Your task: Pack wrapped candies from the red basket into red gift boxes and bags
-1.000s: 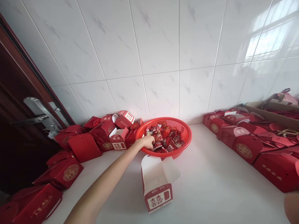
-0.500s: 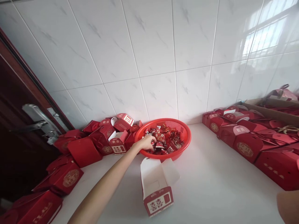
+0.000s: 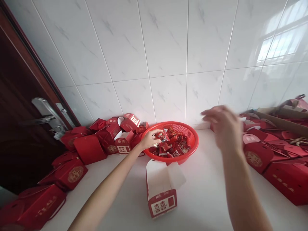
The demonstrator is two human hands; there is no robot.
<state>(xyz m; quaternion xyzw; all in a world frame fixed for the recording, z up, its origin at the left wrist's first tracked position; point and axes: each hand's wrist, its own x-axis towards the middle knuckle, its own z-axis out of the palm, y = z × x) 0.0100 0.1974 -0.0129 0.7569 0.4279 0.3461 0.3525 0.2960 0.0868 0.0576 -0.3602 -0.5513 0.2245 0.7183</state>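
Note:
My left hand [image 3: 151, 140] is at the left side of a red plastic basket [image 3: 195, 141], its fingers curled round a few wrapped candies [image 3: 162, 137]. More candies in red wrappers [image 3: 178, 144] fill the basket. Right of the basket, my right hand [image 3: 223, 126] is raised above the counter and smeared by motion, so its fingers are unclear. An open red-and-white gift box [image 3: 161, 205] stands in front of the basket, its flaps up and its white inside showing.
Red gift boxes [image 3: 89, 149] crowd the counter on the left, some stacked against the tiled wall [image 3: 166, 48]. More red boxes [image 3: 279, 179] line the right side, beside a cardboard carton [image 3: 264, 116]. A dark door with a metal handle [image 3: 45, 117] is at far left.
My right hand has come in from the lower right and risen beside the basket. My left hand has lifted slightly, with candies now showing in its fingers. The view has shifted a little.

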